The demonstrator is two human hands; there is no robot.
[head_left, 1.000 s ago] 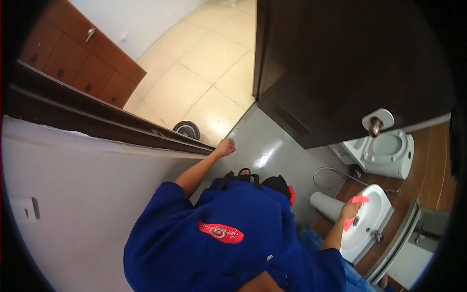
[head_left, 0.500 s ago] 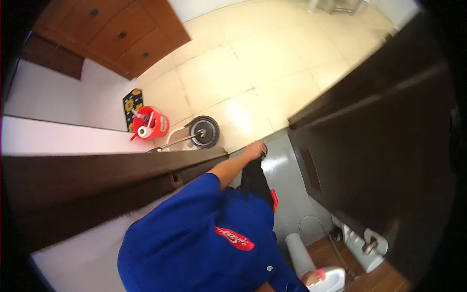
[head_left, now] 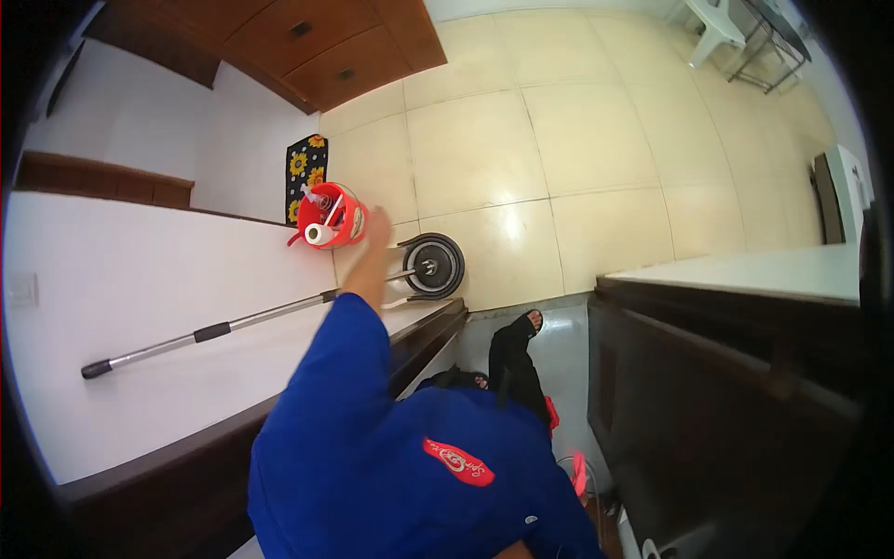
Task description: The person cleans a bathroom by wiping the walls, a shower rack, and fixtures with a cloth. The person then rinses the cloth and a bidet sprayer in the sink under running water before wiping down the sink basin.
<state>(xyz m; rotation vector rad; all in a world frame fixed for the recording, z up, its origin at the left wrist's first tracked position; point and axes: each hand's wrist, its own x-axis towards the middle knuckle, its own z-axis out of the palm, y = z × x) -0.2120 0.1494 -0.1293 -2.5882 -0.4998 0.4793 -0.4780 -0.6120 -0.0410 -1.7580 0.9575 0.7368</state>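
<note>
My left hand (head_left: 376,228), smeared by motion, reaches forward beside a red bucket (head_left: 352,224). Whether it touches the bucket, and how its fingers are set, I cannot make out. Inside the bucket are a white roll (head_left: 319,234) and a clear bottle with a spray top (head_left: 315,197). Just right of the hand stands a round black-and-grey mop bucket (head_left: 434,265). A long-handled mop (head_left: 270,312) runs from it, its metal pole leaning left past my forearm. My right hand is out of view; a pink cloth-like piece (head_left: 579,473) shows beside my right side.
A dark door frame (head_left: 428,340) is at my left and a dark door (head_left: 689,373) at my right. Beyond lie the tiled floor (head_left: 596,140), a sunflower mat (head_left: 307,163), wooden drawers (head_left: 326,51) and a white plastic stool (head_left: 715,28).
My left hand has moved left, from near my leg to beside the red bucket. The view has shifted, showing more of the room and the mop's whole pole. The toilet has left view.
</note>
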